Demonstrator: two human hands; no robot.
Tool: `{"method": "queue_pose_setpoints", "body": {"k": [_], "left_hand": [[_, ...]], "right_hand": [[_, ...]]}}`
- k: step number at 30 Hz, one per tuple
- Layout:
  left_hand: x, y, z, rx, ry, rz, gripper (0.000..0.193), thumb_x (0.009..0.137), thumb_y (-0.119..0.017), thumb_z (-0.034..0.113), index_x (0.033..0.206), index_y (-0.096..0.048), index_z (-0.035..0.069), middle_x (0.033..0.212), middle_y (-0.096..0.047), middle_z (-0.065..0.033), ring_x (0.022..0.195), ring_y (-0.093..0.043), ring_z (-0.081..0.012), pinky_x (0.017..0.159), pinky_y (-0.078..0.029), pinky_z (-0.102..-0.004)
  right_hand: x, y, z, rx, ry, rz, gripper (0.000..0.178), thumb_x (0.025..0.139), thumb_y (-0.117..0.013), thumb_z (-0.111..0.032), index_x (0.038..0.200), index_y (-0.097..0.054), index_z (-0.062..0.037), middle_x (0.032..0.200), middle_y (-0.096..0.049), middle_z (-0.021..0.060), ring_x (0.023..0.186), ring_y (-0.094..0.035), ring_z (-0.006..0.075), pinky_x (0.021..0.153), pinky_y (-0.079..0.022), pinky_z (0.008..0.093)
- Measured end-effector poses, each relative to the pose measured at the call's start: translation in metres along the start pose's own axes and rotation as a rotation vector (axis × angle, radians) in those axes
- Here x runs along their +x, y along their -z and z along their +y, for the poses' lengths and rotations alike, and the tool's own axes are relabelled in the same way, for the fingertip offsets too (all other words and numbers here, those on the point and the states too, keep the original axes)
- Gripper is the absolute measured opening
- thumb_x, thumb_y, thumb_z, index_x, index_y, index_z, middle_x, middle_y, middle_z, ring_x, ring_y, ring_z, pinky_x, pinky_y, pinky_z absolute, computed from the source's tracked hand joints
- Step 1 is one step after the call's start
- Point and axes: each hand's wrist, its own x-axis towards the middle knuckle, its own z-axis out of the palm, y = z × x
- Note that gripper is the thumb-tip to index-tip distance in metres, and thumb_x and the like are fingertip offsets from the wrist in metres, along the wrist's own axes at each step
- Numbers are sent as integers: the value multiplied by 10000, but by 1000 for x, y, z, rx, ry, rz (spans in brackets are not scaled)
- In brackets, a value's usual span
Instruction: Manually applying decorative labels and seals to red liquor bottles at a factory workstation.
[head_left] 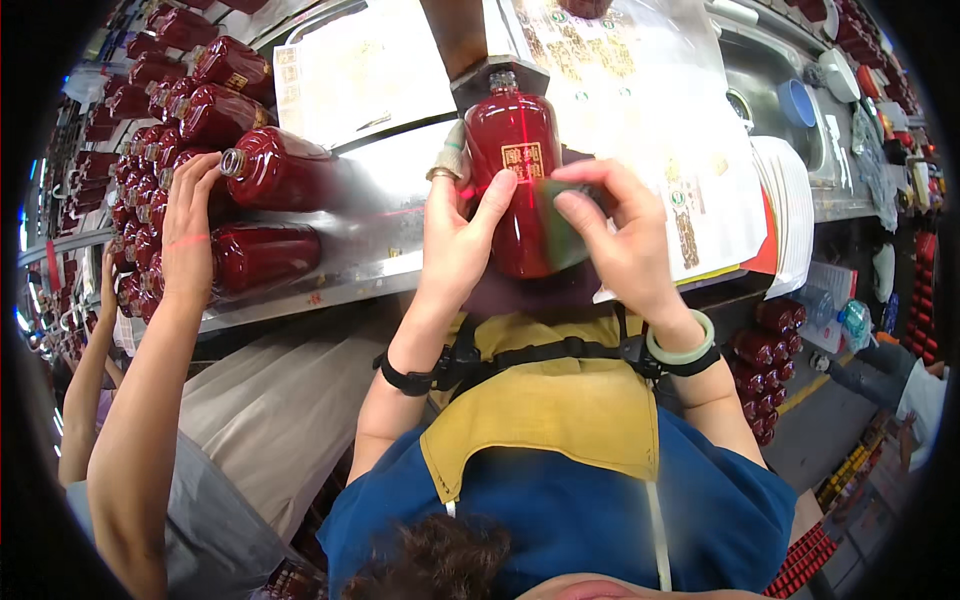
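A glossy red bottle (514,225) with a square gold label lies in front of me, its clear neck pointing away. My left hand (452,235) holds it along the left side, thumb over the front; a pale cover wraps one finger. At the bottle's right side my right hand (632,235) pinches a dark green, flat-looking piece (564,225). That piece is blurred, so its kind cannot be made out. Thin red light lines cross on the label. A dark metal bracket (505,72) stands at the neck end.
On the left, a co-worker's hand (188,215) touches another red bottle (275,168), near many stacked bottles. Printed sheets (640,110) cover the table to the right. Beyond them are a metal sink (755,65) and a blue bowl (796,102). White sheets (785,215) overhang the right edge.
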Motion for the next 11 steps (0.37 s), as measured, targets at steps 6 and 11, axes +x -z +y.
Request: {"method": "queue_pose_setpoints", "body": {"k": [6, 11], "left_hand": [[-3, -11, -1, 17, -26, 64, 777, 938, -757, 122, 1546, -298, -33, 1392, -576, -166, 1210, -615, -190, 1008, -524, -346], [-2, -4, -18, 59, -86, 46, 887, 946, -747, 122, 1589, -158, -38, 1406, -563, -182, 1215, -603, -184, 1014, -516, -341]], "right_hand": [[44, 20, -31, -321, 267, -43, 316, 898, -622, 65, 1192, -688, -32, 1000, -680, 140, 933, -650, 294, 830, -518, 382], [75, 10, -38, -668, 626, -313, 421, 848, -677, 12, 1257, -663, -89, 1090, -697, 158, 998, -637, 328, 881, -529, 400]]}}
